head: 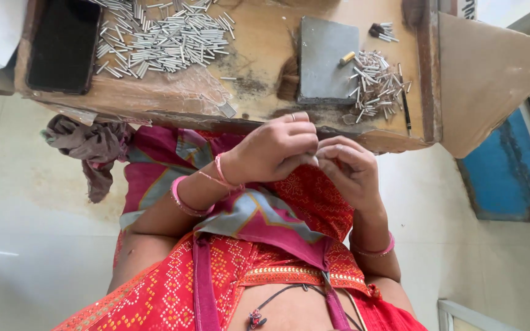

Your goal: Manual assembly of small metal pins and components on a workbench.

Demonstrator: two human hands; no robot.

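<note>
My left hand point(277, 147), with a ring and pink bangles at the wrist, meets my right hand point(351, 167) just below the front edge of a wooden work table point(259, 58). Both hands have their fingers curled and their fingertips pinched together, touching each other. Whatever is between the fingertips is hidden. On the table lie a large heap of short silver metal tubes point(161, 37) at the far left and a smaller heap of thin metal pieces point(375, 86) at the right. A grey square block point(326, 58) sits between the heaps.
A black flat slab point(62, 43) lies at the table's left end. A brownish rag point(93, 147) hangs off the front left corner. A dark pen point(405, 113) lies near the right edge, beside a brown cardboard sheet point(492, 73). A pale floor surrounds the table.
</note>
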